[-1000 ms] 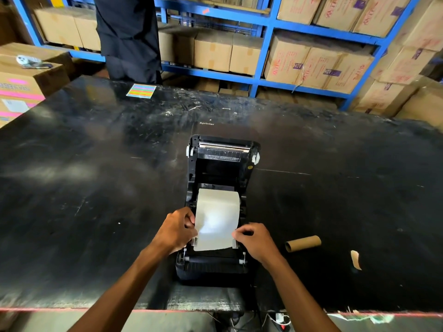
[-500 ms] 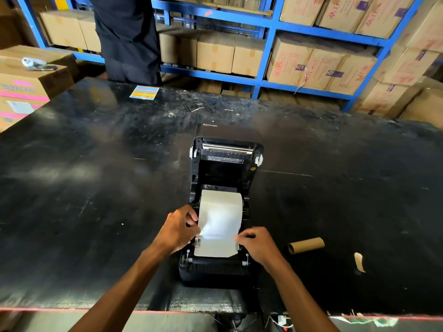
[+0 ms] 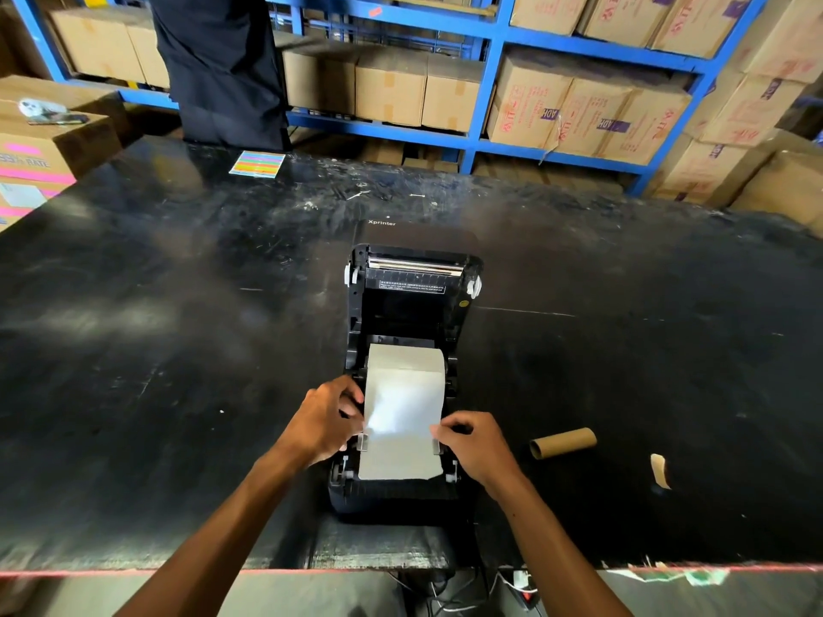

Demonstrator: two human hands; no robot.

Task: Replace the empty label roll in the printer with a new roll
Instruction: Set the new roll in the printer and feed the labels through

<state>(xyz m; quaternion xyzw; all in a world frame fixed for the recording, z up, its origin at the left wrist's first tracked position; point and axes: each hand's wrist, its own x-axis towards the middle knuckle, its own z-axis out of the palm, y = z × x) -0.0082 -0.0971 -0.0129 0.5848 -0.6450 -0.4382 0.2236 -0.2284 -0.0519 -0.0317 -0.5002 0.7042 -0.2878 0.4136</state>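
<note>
A black label printer stands near the front edge of the black table with its lid swung open and back. A white label roll sits in its bay. The white label strip runs forward over the front. My left hand pinches the strip's left edge by the left paper guide. My right hand pinches the strip's right edge at the right guide. The empty brown cardboard core lies on the table to the right of the printer.
A torn scrap of backing paper lies right of the core. A coloured sticker sheet lies at the table's far edge. A person in dark clothes stands behind it. Blue shelving holds cardboard boxes. Cables hang below the table's front edge.
The label strip now reaches a little further forward over the printer's front. Both hands stay at its edges.
</note>
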